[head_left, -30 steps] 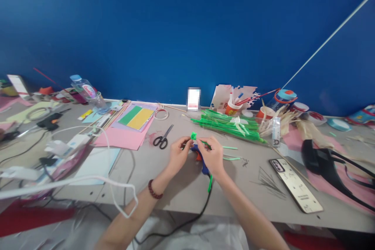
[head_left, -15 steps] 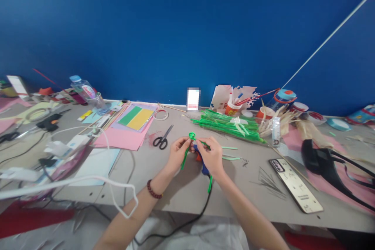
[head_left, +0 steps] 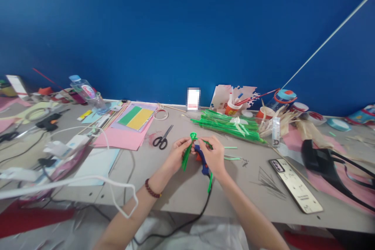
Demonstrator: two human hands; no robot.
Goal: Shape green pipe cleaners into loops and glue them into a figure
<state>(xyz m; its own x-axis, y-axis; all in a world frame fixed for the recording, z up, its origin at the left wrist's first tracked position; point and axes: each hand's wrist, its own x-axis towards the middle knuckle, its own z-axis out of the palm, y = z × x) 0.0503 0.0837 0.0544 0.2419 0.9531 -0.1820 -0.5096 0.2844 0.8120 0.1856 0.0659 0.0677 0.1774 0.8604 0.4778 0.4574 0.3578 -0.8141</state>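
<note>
Both my hands meet above the grey table (head_left: 181, 187) near its front edge. My left hand (head_left: 176, 154), with a bead bracelet on the wrist, pinches a green straw piece (head_left: 189, 146) that has a curled loop at its top and a strip hanging down. My right hand (head_left: 214, 156) is closed on the same green piece from the right side. Under my hands lies a blue glue gun (head_left: 203, 163) with an orange trigger; its black cord runs off the table's front edge.
Black scissors (head_left: 163, 138) lie left of my hands. A bundle of green straws (head_left: 230, 124) sits behind them. Pink and coloured paper sheets (head_left: 129, 127), a water bottle (head_left: 84, 90), cups with pens (head_left: 233, 106), a phone (head_left: 295, 184) and cables (head_left: 73, 181) crowd the table.
The green strip has unfolded and now hangs down from the curled loop beside my left hand. Both hands stay in nearly the same spot.
</note>
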